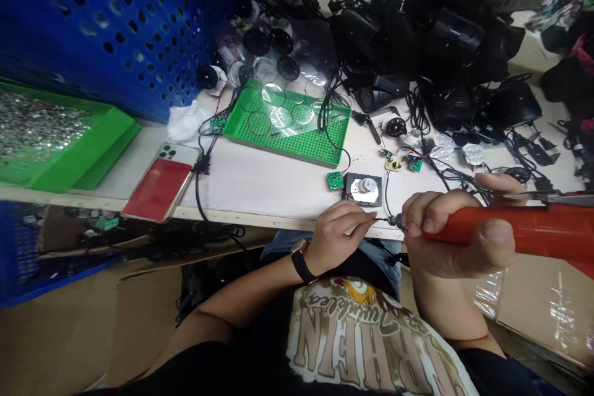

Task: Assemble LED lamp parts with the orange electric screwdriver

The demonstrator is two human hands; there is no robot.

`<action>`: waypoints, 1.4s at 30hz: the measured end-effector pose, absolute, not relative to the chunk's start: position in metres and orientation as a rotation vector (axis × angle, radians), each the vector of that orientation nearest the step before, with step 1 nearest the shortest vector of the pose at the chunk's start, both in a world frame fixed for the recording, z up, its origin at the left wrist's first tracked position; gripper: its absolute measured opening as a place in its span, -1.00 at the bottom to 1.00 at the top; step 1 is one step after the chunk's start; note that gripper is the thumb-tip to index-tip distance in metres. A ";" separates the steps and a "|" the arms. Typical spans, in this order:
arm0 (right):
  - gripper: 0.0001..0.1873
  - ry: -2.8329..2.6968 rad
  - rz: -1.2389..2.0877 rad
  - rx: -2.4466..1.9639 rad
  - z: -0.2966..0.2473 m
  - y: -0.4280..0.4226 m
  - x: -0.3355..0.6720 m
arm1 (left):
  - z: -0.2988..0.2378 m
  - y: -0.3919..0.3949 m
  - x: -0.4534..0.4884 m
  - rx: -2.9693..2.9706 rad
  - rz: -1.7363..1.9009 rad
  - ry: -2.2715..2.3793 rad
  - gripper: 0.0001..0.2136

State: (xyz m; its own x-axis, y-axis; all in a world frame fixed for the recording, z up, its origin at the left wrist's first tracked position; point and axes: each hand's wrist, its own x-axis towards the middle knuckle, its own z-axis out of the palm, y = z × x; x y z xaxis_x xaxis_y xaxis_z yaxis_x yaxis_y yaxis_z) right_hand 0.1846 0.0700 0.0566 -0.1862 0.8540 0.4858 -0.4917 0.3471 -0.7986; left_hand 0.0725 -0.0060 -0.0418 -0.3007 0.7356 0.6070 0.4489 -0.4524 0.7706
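My right hand [445, 229] is wrapped round an orange electric screwdriver [524, 232], held level with its bit pointing left. At the tip of that bit, the fingers of my left hand [341, 232] are pinched together; a screw there would be too small to make out. Just beyond my left hand lies a dark square housing [377, 189] with a white plate and a round grey motor [368, 185] on it. A green circuit board [335, 180] sits against its left side, joined by thin wires.
A green perforated tray [288, 151] holds clear discs and small parts. Left are a red-backed phone [158, 185], a green bin [69, 161] of small metal pieces and a blue crate [139, 25]. Black lamp housings [450, 34] and cables crowd the back right.
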 end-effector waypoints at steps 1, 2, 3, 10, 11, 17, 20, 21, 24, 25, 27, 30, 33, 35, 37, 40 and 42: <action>-0.75 -1.256 1.241 -0.395 0.057 0.073 0.184 | -0.042 -0.005 0.070 1.727 1.849 1.505 -0.87; -0.76 -1.260 1.211 -0.404 0.056 0.077 0.182 | -0.043 -0.003 0.067 1.757 1.860 1.532 -0.84; -0.78 -1.255 1.163 -0.414 0.054 0.082 0.180 | -0.044 0.000 0.064 1.805 1.856 1.571 -0.82; -0.78 -1.213 0.931 -0.495 0.023 0.118 0.161 | -0.046 0.036 0.044 2.175 1.534 1.677 -0.90; -0.76 -1.224 0.949 -0.515 0.020 0.120 0.160 | -0.047 0.039 0.045 2.177 1.493 1.658 -0.91; -0.63 -1.294 0.973 -0.609 0.012 0.122 0.158 | -0.056 0.038 0.051 2.114 1.478 1.704 -0.86; -0.64 -1.330 0.997 -0.641 0.010 0.123 0.156 | -0.056 0.037 0.052 2.068 1.502 1.710 -0.84; -0.64 -1.337 1.000 -0.645 0.009 0.124 0.155 | -0.056 0.037 0.052 2.059 1.506 1.710 -0.84; -0.63 -1.341 0.997 -0.643 0.007 0.124 0.153 | -0.056 0.037 0.053 2.054 1.535 1.706 -0.85; -0.62 -1.347 0.996 -0.639 0.007 0.125 0.152 | -0.057 0.037 0.053 2.051 1.545 1.704 -0.85; -0.63 -1.369 1.009 -0.632 0.007 0.125 0.151 | -0.057 0.038 0.054 2.043 1.564 1.701 -0.84; -0.65 -1.400 1.038 -0.625 0.006 0.125 0.151 | -0.058 0.038 0.054 2.026 1.566 1.706 -0.83; -0.65 -1.446 1.052 -0.628 0.002 0.126 0.151 | -0.056 0.037 0.054 2.008 1.557 1.719 -0.84; -0.65 -1.475 1.060 -0.631 -0.003 0.128 0.151 | -0.056 0.037 0.054 2.012 1.546 1.723 -0.84; -0.64 -1.482 1.067 -0.627 -0.009 0.128 0.152 | -0.056 0.036 0.054 2.024 1.536 1.726 -0.83; -0.63 -1.500 1.097 -0.626 -0.012 0.130 0.154 | -0.059 0.036 0.056 2.017 1.526 1.733 -0.82; -0.61 -1.493 1.126 -0.629 -0.005 0.131 0.157 | -0.060 0.036 0.057 2.002 1.514 1.730 -0.83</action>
